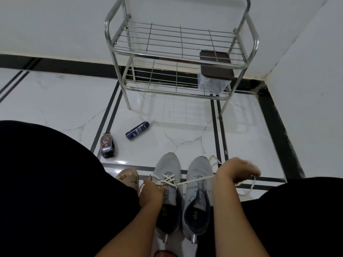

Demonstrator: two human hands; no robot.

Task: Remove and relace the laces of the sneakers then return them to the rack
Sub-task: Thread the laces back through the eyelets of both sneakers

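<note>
The white lace (193, 180) runs rightward from the left sneaker (168, 179), pinned by the left hand (151, 191), into the right hand (236, 171), whose grip holds it taut.

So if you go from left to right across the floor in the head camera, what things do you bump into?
Black bottle → blue can → left hand → left sneaker → right sneaker → right hand, pulling the lace.
</note>
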